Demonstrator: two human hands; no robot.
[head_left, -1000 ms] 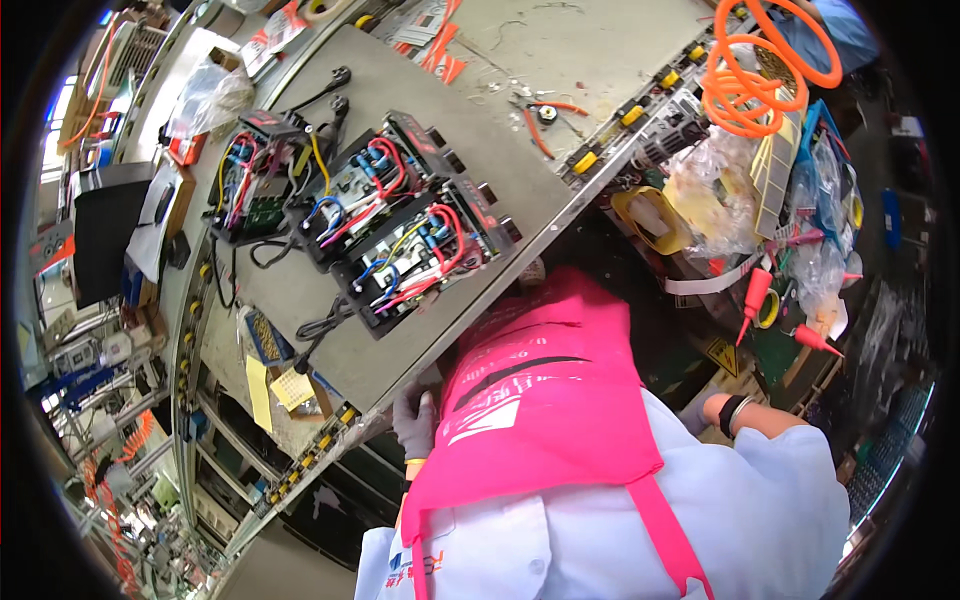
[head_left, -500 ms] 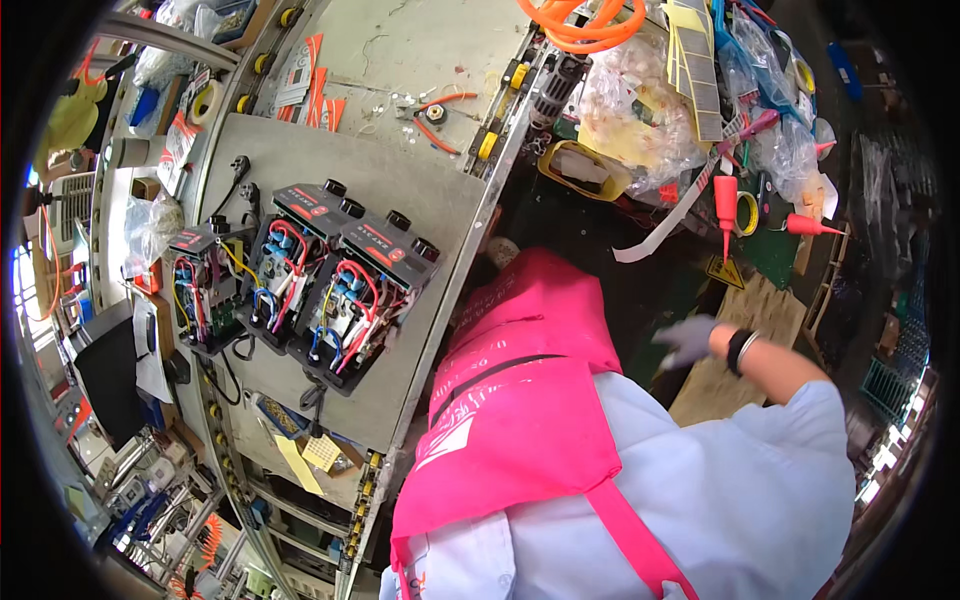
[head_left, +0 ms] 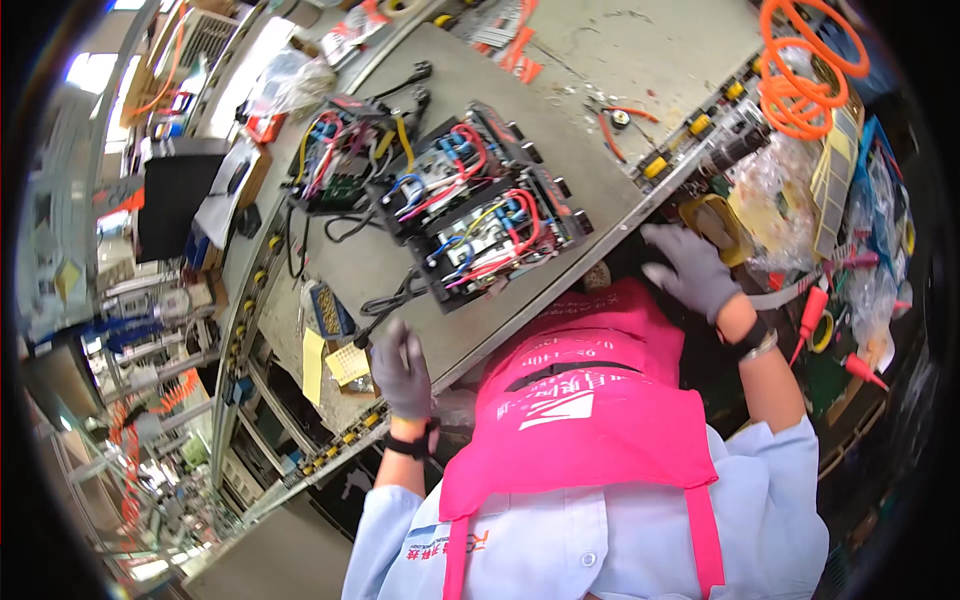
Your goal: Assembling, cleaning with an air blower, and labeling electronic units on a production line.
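Observation:
My left hand (head_left: 402,372), in a grey glove, is held over the front edge of the workbench with its fingers stretched out and nothing in them. Nearest to it are black power cords (head_left: 392,300) and a yellow sheet of small labels (head_left: 348,365). My right hand (head_left: 697,270), gloved too, is open with thumb and fingers apart, beside the bench edge and close to a yellow bin (head_left: 718,225). On the grey board lie three open black electronic units with knobs and coloured wires: a left one (head_left: 340,155), a middle one (head_left: 450,170) and a front one (head_left: 500,240).
A blue box of small brass-coloured parts (head_left: 328,312) sits left of the cords. Orange coiled air hose (head_left: 800,85) hangs at the upper right. Plastic bags (head_left: 775,205) and red-capped glue bottles (head_left: 810,315) lie right of me. Roller rails (head_left: 700,125) edge the bench.
My view has turned toward the bench, so the units appear farther right. My left hand has come into view, and my right hand has moved in toward the bench edge.

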